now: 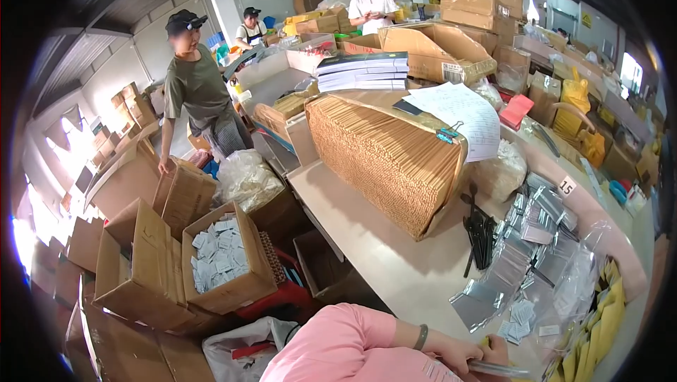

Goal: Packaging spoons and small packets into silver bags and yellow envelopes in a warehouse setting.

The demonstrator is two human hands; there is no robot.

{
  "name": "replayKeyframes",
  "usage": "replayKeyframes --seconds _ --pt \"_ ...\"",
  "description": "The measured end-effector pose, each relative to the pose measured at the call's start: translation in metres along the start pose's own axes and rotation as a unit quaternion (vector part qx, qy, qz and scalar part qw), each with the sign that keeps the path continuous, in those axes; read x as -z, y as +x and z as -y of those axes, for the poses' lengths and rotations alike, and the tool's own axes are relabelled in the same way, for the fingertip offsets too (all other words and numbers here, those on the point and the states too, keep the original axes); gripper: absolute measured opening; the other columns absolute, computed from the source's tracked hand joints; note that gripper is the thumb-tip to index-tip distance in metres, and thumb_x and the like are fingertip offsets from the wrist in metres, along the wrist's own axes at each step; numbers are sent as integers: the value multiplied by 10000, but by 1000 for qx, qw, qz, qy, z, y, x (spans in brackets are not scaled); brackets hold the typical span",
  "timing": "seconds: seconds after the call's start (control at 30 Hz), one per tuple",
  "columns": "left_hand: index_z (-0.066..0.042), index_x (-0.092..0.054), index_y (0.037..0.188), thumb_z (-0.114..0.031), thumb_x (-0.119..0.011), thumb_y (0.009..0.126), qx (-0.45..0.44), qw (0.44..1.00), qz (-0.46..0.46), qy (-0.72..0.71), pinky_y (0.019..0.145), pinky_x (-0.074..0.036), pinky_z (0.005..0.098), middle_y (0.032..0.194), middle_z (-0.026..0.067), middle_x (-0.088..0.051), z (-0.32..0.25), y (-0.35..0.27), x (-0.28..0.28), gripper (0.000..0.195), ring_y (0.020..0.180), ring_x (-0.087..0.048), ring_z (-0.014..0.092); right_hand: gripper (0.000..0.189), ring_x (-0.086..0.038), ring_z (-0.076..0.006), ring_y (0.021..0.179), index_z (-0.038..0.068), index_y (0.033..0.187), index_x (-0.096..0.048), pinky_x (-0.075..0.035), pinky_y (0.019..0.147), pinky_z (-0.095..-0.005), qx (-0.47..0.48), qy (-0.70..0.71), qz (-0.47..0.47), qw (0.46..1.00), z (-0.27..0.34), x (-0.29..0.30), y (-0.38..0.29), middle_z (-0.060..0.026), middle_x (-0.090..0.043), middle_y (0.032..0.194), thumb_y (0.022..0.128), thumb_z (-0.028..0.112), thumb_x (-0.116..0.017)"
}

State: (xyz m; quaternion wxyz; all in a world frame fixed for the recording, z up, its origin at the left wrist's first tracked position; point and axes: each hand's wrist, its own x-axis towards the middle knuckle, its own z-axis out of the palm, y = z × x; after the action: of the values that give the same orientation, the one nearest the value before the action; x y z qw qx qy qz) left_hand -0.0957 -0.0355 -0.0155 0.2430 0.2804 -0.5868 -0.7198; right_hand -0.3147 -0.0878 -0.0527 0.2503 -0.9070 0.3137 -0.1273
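Observation:
At the bottom edge, the pink-sleeved arm with a dark wristband ends in my left hand (459,354), whose fingers are closed on a flat silvery packet (500,369). My right hand (496,350) is close against it, partly hidden, with its fingers curled; its hold is unclear. A small yellowish bit shows between the hands. Just beyond them on the table lie small white printed packets (519,319), silver foil pouches (478,297) and a bundle of black plastic spoons (478,234). Yellow padded envelopes (595,324) are stacked at the right.
A large carton packed with kraft envelopes (381,160) stands on the table (344,212), with clipped papers (460,115) on it and stacked booklets (362,72) behind. At left are an open carton of white packets (219,255), other cartons and a standing co-worker (198,91).

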Motion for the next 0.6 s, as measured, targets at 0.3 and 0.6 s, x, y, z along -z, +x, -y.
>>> replayKeyframes --seconds 0.3,0.6 --pt "-6 -540 1041 -219 -706 715 79 840 -352 407 776 -487 486 985 221 -587 4 -81 45 423 933 -579 439 493 -659 -472 960 -41 1180 -570 -497 849 -552 -303 -47 188 933 104 46 36 -332 -663 1008 981 401 -486" --pt "-43 -505 1230 -236 -652 822 3 848 -286 446 800 -508 468 1048 176 -560 22 -106 46 475 990 -595 386 393 -662 -457 875 -27 1082 -625 -495 770 -537 -290 -26 88 953 47 -2 19 -290 -677 898 973 331 -504"
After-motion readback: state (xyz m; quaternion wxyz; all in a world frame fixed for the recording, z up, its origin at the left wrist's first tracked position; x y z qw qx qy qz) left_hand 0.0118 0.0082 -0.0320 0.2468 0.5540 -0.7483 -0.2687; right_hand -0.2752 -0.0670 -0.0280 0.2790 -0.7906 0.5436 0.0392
